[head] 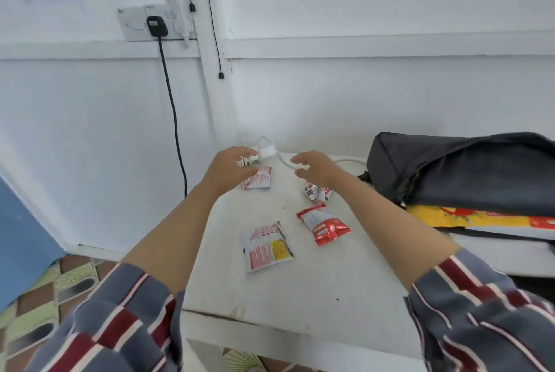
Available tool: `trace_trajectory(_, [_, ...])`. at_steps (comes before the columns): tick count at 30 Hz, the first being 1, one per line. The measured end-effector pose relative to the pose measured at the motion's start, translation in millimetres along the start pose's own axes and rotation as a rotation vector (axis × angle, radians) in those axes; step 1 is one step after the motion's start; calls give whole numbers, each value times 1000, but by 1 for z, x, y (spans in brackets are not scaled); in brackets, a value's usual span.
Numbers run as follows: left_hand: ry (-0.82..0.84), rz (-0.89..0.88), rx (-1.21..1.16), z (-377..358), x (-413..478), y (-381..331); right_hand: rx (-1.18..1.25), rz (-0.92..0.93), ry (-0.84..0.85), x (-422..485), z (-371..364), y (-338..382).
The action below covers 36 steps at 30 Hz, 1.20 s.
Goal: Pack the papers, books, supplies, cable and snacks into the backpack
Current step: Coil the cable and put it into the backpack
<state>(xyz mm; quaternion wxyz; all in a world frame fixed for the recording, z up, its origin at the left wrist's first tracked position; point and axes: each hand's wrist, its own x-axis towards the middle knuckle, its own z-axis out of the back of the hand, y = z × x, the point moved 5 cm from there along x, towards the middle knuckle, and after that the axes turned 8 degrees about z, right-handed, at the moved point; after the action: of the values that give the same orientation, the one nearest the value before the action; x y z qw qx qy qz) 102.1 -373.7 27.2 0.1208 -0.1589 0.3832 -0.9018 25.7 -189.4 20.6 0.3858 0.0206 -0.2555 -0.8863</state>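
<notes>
White, limp and likely light, the cable (pixel 268 150) lies between the left hand (pixel 229 167) and right hand (pixel 318 168), both spread empty; its stiff plug block looks easiest to grasp.

backpack (pixel 468 170) black | snack packets (pixel 265 247) red-white, one yellow-panelled | table (pixel 300 290) white | sleeves (pixel 120 317) grey-maroon-white striped

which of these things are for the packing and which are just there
For packing: backpack, white cable, red snack packet, white-and-yellow snack packet, two further packets, yellow flat item under the backpack.
Just there: black plug, wall socket, black cord.
</notes>
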Motion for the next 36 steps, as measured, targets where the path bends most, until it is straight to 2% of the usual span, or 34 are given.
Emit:
trace_trajectory(7, [66, 6, 105, -5, 49, 29, 3, -52, 10, 52, -10, -23])
trace_trajectory(13, [101, 47, 90, -16, 85, 46, 5, -83, 33, 93, -18, -50])
trace_trajectory(22, [134, 10, 165, -27, 140, 66, 45, -113, 26, 140, -43, -80])
trace_trajectory(28, [178, 55, 347, -32, 169, 96, 131, -162, 28, 165, -62, -96])
trace_trajectory(36, [224, 82, 404, -40, 177, 115, 259, -190, -11, 178, -80, -102])
